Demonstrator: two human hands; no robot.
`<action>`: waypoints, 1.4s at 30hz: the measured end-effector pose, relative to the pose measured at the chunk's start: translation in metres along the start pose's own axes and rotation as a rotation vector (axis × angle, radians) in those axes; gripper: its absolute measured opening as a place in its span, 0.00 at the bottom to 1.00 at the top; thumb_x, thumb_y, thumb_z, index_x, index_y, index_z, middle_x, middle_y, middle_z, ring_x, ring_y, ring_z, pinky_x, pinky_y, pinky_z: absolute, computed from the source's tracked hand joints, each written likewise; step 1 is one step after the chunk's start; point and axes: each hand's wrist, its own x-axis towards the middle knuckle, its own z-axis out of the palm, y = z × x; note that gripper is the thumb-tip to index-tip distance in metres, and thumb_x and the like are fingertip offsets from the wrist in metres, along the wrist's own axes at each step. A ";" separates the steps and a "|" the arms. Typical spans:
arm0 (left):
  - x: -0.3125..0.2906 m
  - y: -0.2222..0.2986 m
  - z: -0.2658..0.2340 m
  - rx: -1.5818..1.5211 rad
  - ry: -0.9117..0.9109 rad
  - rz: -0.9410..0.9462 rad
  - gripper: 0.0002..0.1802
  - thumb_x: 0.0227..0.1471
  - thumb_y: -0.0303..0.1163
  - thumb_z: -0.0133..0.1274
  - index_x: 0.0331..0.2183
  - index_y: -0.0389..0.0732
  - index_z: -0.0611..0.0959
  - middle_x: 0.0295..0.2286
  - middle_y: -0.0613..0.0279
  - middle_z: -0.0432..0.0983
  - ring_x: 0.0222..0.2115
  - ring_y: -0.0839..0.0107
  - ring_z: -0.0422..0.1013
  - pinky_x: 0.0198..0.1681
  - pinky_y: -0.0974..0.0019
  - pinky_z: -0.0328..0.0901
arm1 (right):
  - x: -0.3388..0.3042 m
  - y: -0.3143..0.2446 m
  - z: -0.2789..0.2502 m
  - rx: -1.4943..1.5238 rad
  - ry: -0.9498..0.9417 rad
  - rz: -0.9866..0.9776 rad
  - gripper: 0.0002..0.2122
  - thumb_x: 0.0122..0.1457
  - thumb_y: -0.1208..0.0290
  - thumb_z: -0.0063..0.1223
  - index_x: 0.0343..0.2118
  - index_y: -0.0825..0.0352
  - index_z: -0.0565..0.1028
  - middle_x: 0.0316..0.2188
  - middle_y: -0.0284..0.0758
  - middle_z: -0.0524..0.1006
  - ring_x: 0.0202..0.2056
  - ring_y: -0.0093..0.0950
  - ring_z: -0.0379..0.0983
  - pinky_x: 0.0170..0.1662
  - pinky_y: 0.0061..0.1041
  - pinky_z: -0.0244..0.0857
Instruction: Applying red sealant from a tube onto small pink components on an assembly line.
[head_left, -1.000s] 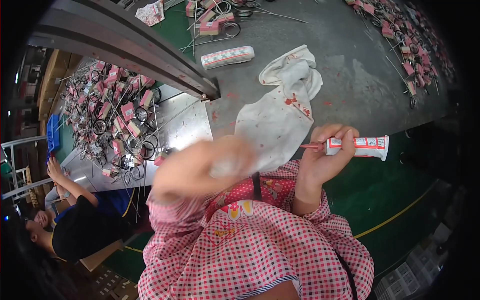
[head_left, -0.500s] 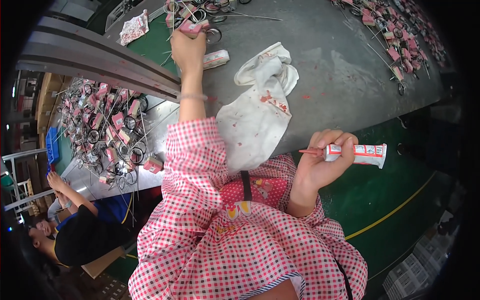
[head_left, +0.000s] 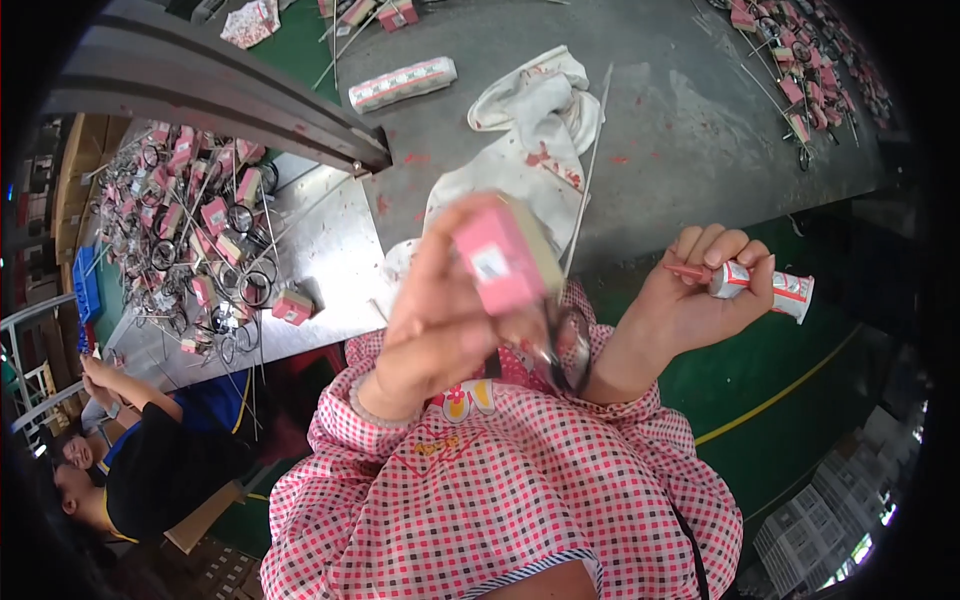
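My left hand (head_left: 425, 325), smeared by motion, grips a pink-and-cream block (head_left: 497, 262) with a white label, held in front of my chest. A dark looped cable (head_left: 572, 350) hangs from the block, and a long thin rod (head_left: 592, 170) rises past it over the table. At the right, my right hand (head_left: 715, 295) is closed around a white-and-red squeeze tube (head_left: 792, 294), its red nozzle (head_left: 688, 271) pointing left toward the block. A white cloth (head_left: 465, 195) with red stains lies on the table behind the block.
Another white tube (head_left: 403, 84) lies on the grey table (head_left: 690, 190). Similar blocks with cables are heaped on the left metal surface (head_left: 205, 225) and at the far right (head_left: 800, 85). A metal post (head_left: 230, 90) stands at the left; beyond, a co-worker (head_left: 165, 465) sits.
My left hand has picked the block off the far pile and brought it back toward my chest. My right hand has moved slightly right and up with the tube.
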 end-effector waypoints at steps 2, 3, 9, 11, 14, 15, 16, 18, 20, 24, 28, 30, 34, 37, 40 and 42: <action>-0.013 -0.001 0.002 -0.070 -0.080 -0.158 0.50 0.32 0.32 0.53 0.54 0.40 0.43 0.45 0.47 0.57 0.27 0.63 0.65 0.25 0.66 0.65 | -0.012 0.001 0.013 0.035 -0.064 0.040 0.11 0.54 0.66 0.36 0.19 0.66 0.62 0.12 0.34 0.61 0.11 0.19 0.47 0.14 0.19 0.41; -0.021 -0.007 -0.006 -0.083 -0.117 -0.146 0.51 0.31 0.26 0.54 0.54 0.41 0.42 0.45 0.51 0.57 0.28 0.66 0.65 0.26 0.69 0.63 | -0.018 0.002 0.019 0.063 -0.148 0.083 0.11 0.55 0.65 0.34 0.20 0.65 0.62 0.12 0.35 0.62 0.11 0.19 0.49 0.14 0.18 0.43; -0.039 -0.021 -0.022 0.331 -0.133 0.080 0.43 0.37 0.11 0.49 0.52 0.40 0.47 0.40 0.59 0.59 0.33 0.78 0.63 0.32 0.77 0.60 | -0.047 0.010 0.034 0.203 -0.443 0.183 0.13 0.58 0.63 0.26 0.25 0.65 0.61 0.14 0.38 0.66 0.11 0.21 0.53 0.14 0.19 0.49; -0.044 -0.020 -0.023 0.419 -0.097 0.092 0.42 0.38 0.12 0.49 0.52 0.39 0.47 0.40 0.60 0.59 0.34 0.77 0.63 0.34 0.76 0.61 | -0.058 0.014 0.037 0.173 -0.488 0.206 0.13 0.58 0.63 0.26 0.25 0.65 0.60 0.14 0.39 0.66 0.11 0.22 0.53 0.15 0.19 0.50; -0.049 -0.018 -0.024 0.316 -0.066 0.040 0.40 0.39 0.13 0.50 0.51 0.38 0.49 0.38 0.60 0.61 0.35 0.76 0.64 0.37 0.74 0.62 | -0.070 0.018 0.036 0.153 -0.562 0.221 0.11 0.57 0.64 0.27 0.25 0.66 0.58 0.14 0.40 0.66 0.10 0.23 0.55 0.16 0.20 0.52; -0.050 -0.018 -0.027 0.325 -0.078 0.086 0.39 0.39 0.13 0.50 0.50 0.38 0.49 0.37 0.61 0.62 0.36 0.76 0.64 0.37 0.74 0.62 | -0.072 0.018 0.037 0.127 -0.568 0.219 0.10 0.57 0.65 0.28 0.25 0.66 0.57 0.14 0.40 0.66 0.10 0.23 0.55 0.16 0.20 0.53; -0.052 -0.019 -0.030 0.335 -0.089 0.131 0.38 0.39 0.13 0.50 0.50 0.37 0.50 0.36 0.61 0.62 0.36 0.77 0.64 0.37 0.75 0.62 | -0.074 0.018 0.039 0.101 -0.573 0.217 0.09 0.56 0.66 0.29 0.25 0.65 0.57 0.13 0.40 0.65 0.10 0.23 0.54 0.17 0.20 0.53; -0.055 -0.018 -0.031 0.306 -0.063 0.133 0.37 0.38 0.13 0.50 0.49 0.37 0.51 0.35 0.62 0.63 0.36 0.77 0.64 0.37 0.75 0.62 | -0.078 0.018 0.044 0.102 -0.554 0.225 0.08 0.56 0.67 0.30 0.24 0.66 0.56 0.13 0.40 0.65 0.10 0.23 0.54 0.17 0.21 0.54; -0.057 -0.019 -0.035 0.242 -0.062 0.155 0.37 0.38 0.13 0.51 0.48 0.37 0.52 0.35 0.62 0.62 0.35 0.78 0.64 0.37 0.75 0.62 | -0.082 0.015 0.046 0.054 -0.577 0.338 0.09 0.54 0.65 0.32 0.22 0.64 0.58 0.12 0.37 0.63 0.14 0.23 0.53 0.20 0.23 0.51; -0.058 -0.017 -0.036 0.211 -0.035 0.160 0.36 0.38 0.13 0.51 0.48 0.36 0.52 0.36 0.62 0.62 0.35 0.78 0.63 0.37 0.76 0.61 | -0.087 0.016 0.050 -0.001 -0.562 0.307 0.09 0.54 0.65 0.32 0.22 0.64 0.58 0.11 0.37 0.62 0.13 0.22 0.52 0.20 0.22 0.50; -0.057 -0.015 -0.040 0.255 -0.030 0.162 0.36 0.37 0.13 0.52 0.48 0.36 0.53 0.37 0.62 0.61 0.36 0.79 0.62 0.37 0.76 0.61 | -0.087 0.018 0.052 -0.168 -0.624 0.274 0.09 0.54 0.65 0.31 0.21 0.64 0.58 0.10 0.37 0.62 0.11 0.21 0.50 0.18 0.21 0.50; -0.056 -0.015 -0.042 0.272 -0.045 0.162 0.36 0.37 0.14 0.52 0.48 0.36 0.53 0.37 0.62 0.60 0.36 0.79 0.62 0.37 0.76 0.61 | -0.087 0.021 0.052 -0.171 -0.620 0.259 0.09 0.54 0.65 0.31 0.21 0.64 0.58 0.10 0.37 0.62 0.11 0.21 0.49 0.17 0.21 0.50; -0.057 -0.013 -0.043 0.291 -0.056 0.174 0.37 0.38 0.14 0.52 0.48 0.36 0.52 0.38 0.62 0.60 0.37 0.79 0.62 0.38 0.76 0.60 | -0.089 0.025 0.052 -0.166 -0.633 0.260 0.09 0.54 0.66 0.31 0.21 0.64 0.58 0.10 0.37 0.62 0.10 0.21 0.50 0.16 0.20 0.51; -0.056 -0.012 -0.045 0.295 -0.060 0.187 0.37 0.38 0.14 0.52 0.48 0.36 0.52 0.38 0.62 0.60 0.37 0.79 0.62 0.38 0.76 0.60 | -0.089 0.026 0.053 -0.145 -0.630 0.270 0.09 0.54 0.66 0.31 0.22 0.64 0.58 0.10 0.37 0.62 0.10 0.21 0.50 0.16 0.20 0.51; -0.057 -0.013 -0.046 0.323 -0.054 0.186 0.38 0.37 0.19 0.55 0.48 0.37 0.52 0.39 0.61 0.60 0.38 0.77 0.61 0.39 0.74 0.60 | -0.090 0.029 0.052 -0.126 -0.625 0.281 0.09 0.54 0.66 0.31 0.22 0.65 0.58 0.10 0.37 0.62 0.10 0.21 0.50 0.15 0.20 0.50; -0.058 -0.014 -0.047 0.328 -0.036 0.179 0.40 0.37 0.24 0.58 0.48 0.37 0.52 0.41 0.60 0.60 0.39 0.75 0.61 0.40 0.73 0.59 | -0.090 0.029 0.052 -0.108 -0.618 0.283 0.09 0.53 0.66 0.31 0.22 0.65 0.58 0.10 0.37 0.62 0.10 0.21 0.49 0.15 0.20 0.50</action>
